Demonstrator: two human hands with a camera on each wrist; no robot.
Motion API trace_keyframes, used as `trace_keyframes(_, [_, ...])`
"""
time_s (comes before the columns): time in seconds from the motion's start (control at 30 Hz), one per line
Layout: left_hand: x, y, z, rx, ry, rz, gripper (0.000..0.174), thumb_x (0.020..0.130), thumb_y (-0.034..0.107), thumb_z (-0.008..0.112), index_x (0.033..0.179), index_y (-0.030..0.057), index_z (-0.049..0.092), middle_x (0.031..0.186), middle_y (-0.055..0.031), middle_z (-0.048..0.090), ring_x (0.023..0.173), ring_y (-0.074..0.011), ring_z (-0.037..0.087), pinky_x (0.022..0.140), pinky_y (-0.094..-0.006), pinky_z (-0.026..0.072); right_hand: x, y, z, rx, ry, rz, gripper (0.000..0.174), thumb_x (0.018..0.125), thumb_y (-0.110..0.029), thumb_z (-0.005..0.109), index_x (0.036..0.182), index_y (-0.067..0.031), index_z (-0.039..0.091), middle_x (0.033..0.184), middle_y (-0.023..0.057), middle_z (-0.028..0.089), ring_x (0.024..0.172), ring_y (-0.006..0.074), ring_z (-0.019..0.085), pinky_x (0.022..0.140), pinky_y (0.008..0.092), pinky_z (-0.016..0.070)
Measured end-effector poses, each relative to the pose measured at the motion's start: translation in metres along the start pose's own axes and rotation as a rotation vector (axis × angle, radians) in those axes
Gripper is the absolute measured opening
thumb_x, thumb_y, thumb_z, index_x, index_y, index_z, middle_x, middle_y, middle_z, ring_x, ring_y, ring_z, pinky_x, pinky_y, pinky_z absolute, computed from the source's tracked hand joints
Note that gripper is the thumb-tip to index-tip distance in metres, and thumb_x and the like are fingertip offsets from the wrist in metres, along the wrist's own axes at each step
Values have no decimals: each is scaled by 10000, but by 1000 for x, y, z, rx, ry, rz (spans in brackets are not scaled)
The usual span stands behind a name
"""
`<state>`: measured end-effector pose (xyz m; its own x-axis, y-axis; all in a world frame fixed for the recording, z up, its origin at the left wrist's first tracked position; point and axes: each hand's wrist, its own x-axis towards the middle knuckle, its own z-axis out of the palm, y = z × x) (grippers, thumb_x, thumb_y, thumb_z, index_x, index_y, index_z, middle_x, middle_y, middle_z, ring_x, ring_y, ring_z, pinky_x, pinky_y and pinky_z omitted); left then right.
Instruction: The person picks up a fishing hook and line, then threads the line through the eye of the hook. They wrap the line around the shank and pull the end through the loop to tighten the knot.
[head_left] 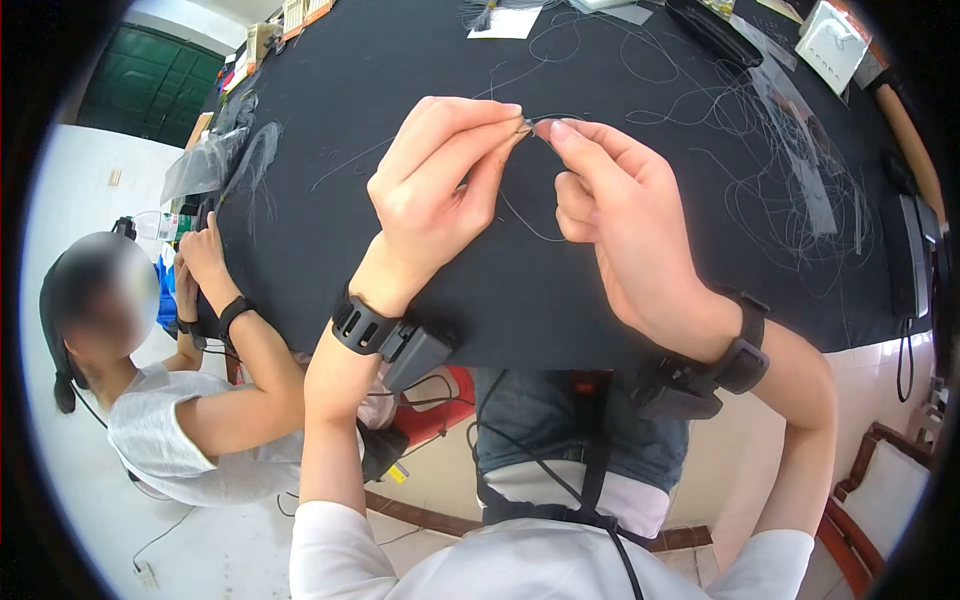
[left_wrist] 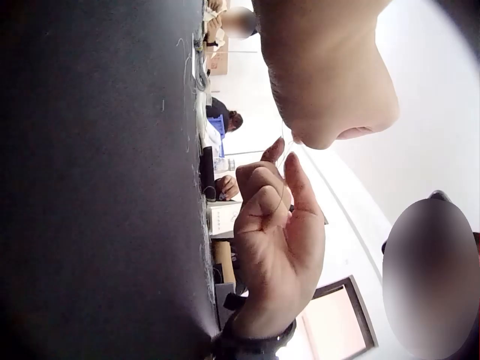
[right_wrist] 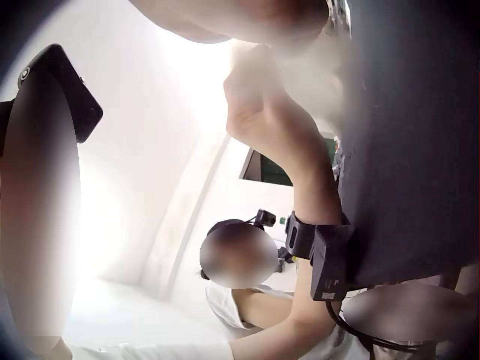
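Note:
Above the black table, both hands meet fingertip to fingertip in the head view. My left hand point(head_left: 430, 185) pinches a thin grey strand point(head_left: 527, 224) between thumb and fingers, and a loop of it dangles below. Facing it, my right hand point(head_left: 640, 215) pinches the strand with thumb and index finger, its other fingers curled in. In the left wrist view the fine strand runs down across the right hand point(left_wrist: 277, 232). Fingertips hide the spot where the strand is held. The right wrist view shows the left hand point(right_wrist: 274, 120) blurred.
Tangled grey strands point(head_left: 745, 125) and clear plastic strips point(head_left: 795, 150) spread over the right of the black table point(head_left: 330, 90). Plastic bags point(head_left: 205, 165) lie at the left edge. Another person point(head_left: 190, 420) sits on the left. A white packet point(head_left: 833, 45) stands at the back right.

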<state>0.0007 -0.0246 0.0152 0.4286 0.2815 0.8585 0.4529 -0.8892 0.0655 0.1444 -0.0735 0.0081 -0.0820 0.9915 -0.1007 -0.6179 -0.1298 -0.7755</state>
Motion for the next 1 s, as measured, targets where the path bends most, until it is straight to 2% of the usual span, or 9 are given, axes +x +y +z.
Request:
trace_keyframes(0.27, [0, 3, 1, -23, -42, -14, 185, 628, -89, 669, 793, -11, 641, 828, -78, 620, 691, -189, 590, 593, -247, 484, 3, 1, -3, -113, -22, -75, 213, 858, -179, 563, 901, 29, 582, 586, -41, 476, 447, 3, 378, 375, 169, 279])
trace_keyframes(0.5, [2, -1, -1, -8, -136, -83, 182, 651, -36, 690, 821, 11, 643, 858, -72, 618, 732, -198, 602, 626, -253, 494, 11, 5, -10, -194, 4, -126, 218, 855, -176, 569, 897, 35, 602, 647, -38, 489, 546, 5, 392, 445, 168, 299])
trace_keyframes(0.57, [5, 1, 1, 19, -102, -100, 194, 656, -22, 691, 840, 18, 644, 884, -72, 613, 752, -198, 604, 641, -252, 495, 11, 5, -9, -211, 11, -135, 216, 856, -173, 568, 893, 36, 609, 653, -38, 489, 568, 7, 392, 467, 170, 305])
trace_keyframes(0.7, [5, 0, 3, -7, -67, -161, 213, 666, -8, 691, 871, 25, 644, 920, -73, 604, 784, -191, 606, 661, -250, 493, 12, 5, -11, -260, 23, -138, 221, 856, -174, 568, 897, 39, 610, 643, -41, 481, 567, 8, 394, 469, 173, 308])
trace_keyframes(0.9, [3, 0, 2, -55, -157, -122, 166, 682, -15, 674, 843, 17, 652, 865, -67, 610, 764, -183, 608, 652, -243, 493, 12, 5, -11, -260, 8, -125, 229, 857, -180, 569, 893, 41, 612, 623, -50, 465, 528, 5, 373, 435, 174, 287])
trace_keyframes(1.0, [4, 0, 1, -81, -183, -161, 135, 689, -14, 667, 820, 14, 655, 836, -61, 614, 741, -180, 611, 642, -242, 494, 13, 6, -12, -269, 13, -128, 232, 857, -184, 569, 890, 41, 616, 620, -52, 464, 515, 4, 367, 424, 173, 283])
